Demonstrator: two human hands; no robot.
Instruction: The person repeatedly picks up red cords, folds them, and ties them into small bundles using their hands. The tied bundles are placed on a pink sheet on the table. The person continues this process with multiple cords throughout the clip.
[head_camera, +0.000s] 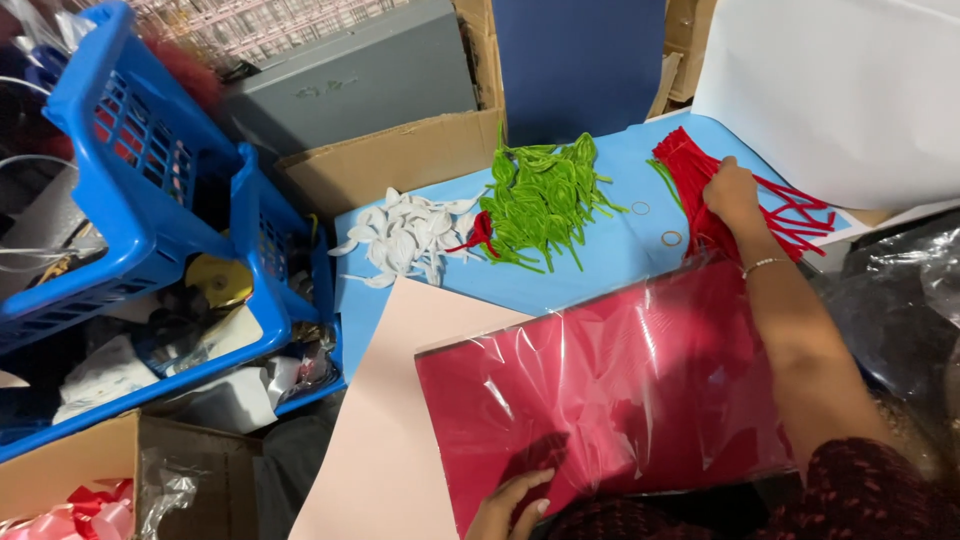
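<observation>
My right hand (733, 192) grips red stems (770, 205) at upper right, running rightward; my left hand (510, 505), fingers loosely curled, rests on wrapped red sheets (610, 390) bottom centre.

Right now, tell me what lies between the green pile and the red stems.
Head view: two small rings on bare blue sheet between green pile and red stems.
</observation>
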